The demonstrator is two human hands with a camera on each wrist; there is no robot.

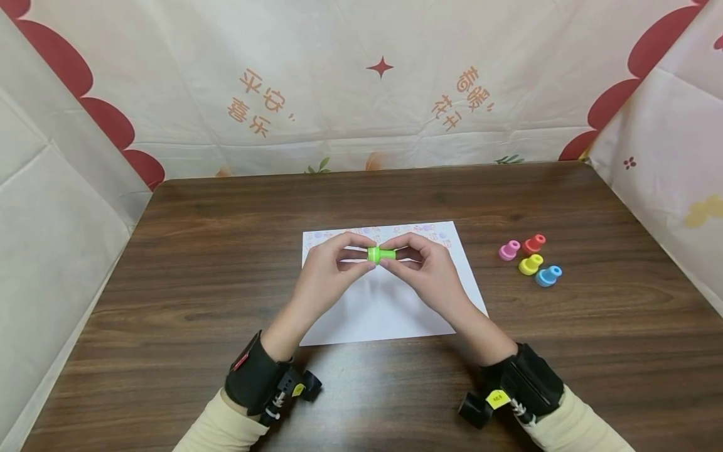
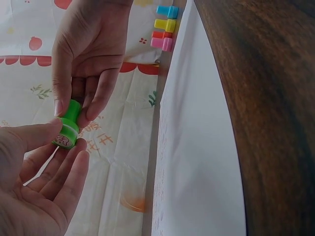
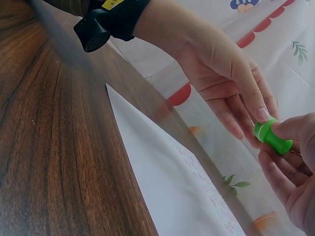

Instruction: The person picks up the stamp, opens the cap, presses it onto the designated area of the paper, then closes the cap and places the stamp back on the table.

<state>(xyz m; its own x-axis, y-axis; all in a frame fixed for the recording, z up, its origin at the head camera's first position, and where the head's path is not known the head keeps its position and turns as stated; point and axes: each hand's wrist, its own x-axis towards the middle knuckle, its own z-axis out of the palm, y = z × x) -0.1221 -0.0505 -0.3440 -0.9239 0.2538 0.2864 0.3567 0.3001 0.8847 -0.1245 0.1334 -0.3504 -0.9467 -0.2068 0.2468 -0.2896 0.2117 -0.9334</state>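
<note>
A small green stamp (image 1: 381, 254) is held level above a white sheet of paper (image 1: 384, 307). My left hand (image 1: 330, 267) pinches its wide end between thumb and fingers. The narrower handle end is pinched by my right hand (image 1: 429, 270). In the left wrist view, the round end of the green stamp (image 2: 66, 136) shows a reddish line design. Rows of small pink and purple prints run along the paper's far edge. Seen from the right wrist, the green stamp (image 3: 272, 136) has a pale band near its wide end.
To the right of the paper, a pink stamp (image 1: 509, 250), a red stamp (image 1: 533, 243), a yellow stamp (image 1: 530, 264) and a blue stamp (image 1: 548, 276) stand grouped on the brown wooden table (image 1: 198, 282). A patterned white cloth (image 1: 350, 94) hangs behind the table and at both sides.
</note>
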